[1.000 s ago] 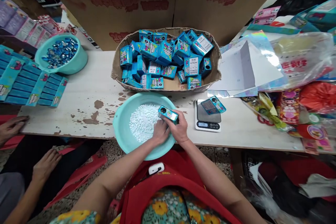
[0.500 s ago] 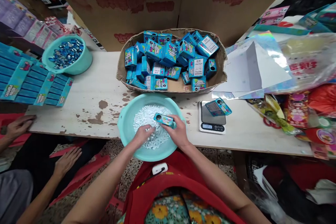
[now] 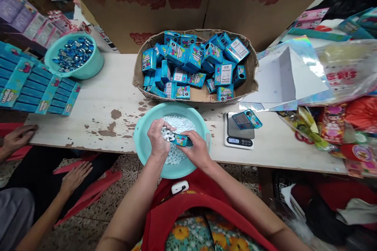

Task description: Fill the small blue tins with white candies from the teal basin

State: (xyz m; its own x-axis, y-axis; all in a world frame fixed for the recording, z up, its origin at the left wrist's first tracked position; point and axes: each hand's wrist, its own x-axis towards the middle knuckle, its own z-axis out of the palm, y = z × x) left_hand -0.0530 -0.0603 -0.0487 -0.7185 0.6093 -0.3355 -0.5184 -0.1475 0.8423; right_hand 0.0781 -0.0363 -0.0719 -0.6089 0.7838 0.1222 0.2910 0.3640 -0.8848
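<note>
In a turquoise basin [image 3: 140, 141] lies a heap of small white candies [image 3: 176, 157]. My left hand [image 3: 158, 137] is over the basin, fingers curled round a scoop of these candies. My right hand [image 3: 198, 150] grips a small blue candy box [image 3: 180, 140], tilted on its side with one end against the candies in my left hand. To the right, another blue box [image 3: 247, 119] rests on a small digital scale [image 3: 239, 144], whose display is lit.
Behind the basin, a cut-down cardboard box [image 3: 196, 95] holds many blue boxes. At left stand a turquoise bowl [image 3: 93, 66] of blue-wrapped pieces and stacked blue display packs [image 3: 32, 90]. Another person's hands [image 3: 73, 178] are at lower left. Packaging sheets [image 3: 288, 74] lie at right.
My left hand has come up out of the candies with a scoop of them, against the end of the blue box. My right hand has tilted that box toward it.
</note>
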